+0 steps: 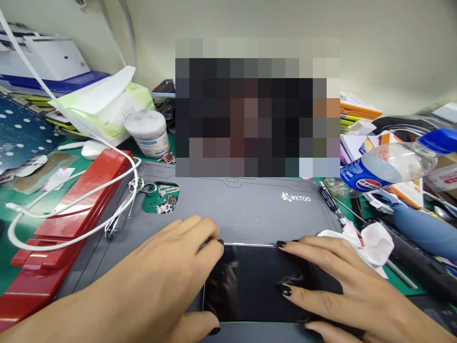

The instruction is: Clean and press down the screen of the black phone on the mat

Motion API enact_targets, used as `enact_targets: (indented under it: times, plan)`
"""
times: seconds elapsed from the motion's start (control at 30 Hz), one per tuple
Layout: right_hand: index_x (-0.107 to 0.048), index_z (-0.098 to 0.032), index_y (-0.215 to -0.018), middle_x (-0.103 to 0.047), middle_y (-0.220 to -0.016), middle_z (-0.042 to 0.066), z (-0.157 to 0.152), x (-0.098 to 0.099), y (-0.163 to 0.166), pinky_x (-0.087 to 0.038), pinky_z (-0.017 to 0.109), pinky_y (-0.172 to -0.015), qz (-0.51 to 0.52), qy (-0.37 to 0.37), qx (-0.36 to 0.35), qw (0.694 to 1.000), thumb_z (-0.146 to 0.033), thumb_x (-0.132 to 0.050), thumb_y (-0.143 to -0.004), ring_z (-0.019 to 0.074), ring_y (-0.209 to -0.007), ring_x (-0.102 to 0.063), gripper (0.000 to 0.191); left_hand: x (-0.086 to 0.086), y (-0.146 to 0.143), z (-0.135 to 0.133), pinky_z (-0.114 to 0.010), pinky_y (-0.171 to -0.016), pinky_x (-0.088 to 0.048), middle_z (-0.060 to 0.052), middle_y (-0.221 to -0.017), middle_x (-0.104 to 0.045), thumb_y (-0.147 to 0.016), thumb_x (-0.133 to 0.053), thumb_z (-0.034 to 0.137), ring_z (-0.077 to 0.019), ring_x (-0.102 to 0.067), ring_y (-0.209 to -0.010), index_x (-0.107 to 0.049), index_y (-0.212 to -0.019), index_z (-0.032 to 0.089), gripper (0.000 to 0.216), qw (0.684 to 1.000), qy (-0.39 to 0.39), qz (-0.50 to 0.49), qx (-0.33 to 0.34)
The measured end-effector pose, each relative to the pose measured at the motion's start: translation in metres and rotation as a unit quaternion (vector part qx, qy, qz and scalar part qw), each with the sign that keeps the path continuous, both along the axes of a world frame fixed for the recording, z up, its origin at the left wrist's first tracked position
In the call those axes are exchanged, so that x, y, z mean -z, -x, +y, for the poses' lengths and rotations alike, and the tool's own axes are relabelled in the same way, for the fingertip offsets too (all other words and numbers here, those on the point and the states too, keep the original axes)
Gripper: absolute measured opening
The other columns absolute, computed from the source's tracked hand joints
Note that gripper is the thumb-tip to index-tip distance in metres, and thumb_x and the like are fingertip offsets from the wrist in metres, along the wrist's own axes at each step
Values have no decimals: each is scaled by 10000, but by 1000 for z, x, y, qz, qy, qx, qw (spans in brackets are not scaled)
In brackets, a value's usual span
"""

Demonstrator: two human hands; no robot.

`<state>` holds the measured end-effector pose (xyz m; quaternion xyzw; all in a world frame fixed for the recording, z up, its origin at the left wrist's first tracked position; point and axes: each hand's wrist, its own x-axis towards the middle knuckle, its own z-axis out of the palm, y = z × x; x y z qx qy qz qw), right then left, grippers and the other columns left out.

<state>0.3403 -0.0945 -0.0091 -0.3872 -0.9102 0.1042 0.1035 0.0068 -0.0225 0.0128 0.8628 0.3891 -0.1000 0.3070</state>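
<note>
A black-screened smartphone (257,286) lies lengthwise across the grey work mat (214,200), its glossy face up and showing reflections. My left hand (167,271) grips the phone's left end, thumb at the near edge and curled fingers at the far edge. My right hand (342,281) spans the right end: one fingertip is at the far edge, another rests on the glass, and the thumb is by the near edge. Both hands have dark-painted nails. The phone's right end is partly hidden under my right hand.
Left are a red tool (74,209), a looped white cable (71,245), scissors (137,186) and a paste jar (147,133). Small metal parts (167,202) fill a mat cutout. Right are a pen (330,202), crumpled tissue (374,243) and a plastic bottle (392,162). A blurred block covers the back centre.
</note>
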Motion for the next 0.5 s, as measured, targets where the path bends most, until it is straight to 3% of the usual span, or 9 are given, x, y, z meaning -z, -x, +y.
enact_targets:
  times: [0.5]
  plan:
    - [-784, -485, -1462, -655, -1671, -10, -5, 4, -7, -674, 476, -1093, -17, -4, -2, 1000, -301, -778, -999, 331, -1435, -688, 498, 0, -3, -1, -530, -998, -662, -99, -1275, -781, -764, -894, 226, -384, -752, -1155, -828, -1117, 211, 359, 1000, -27, -3, 15]
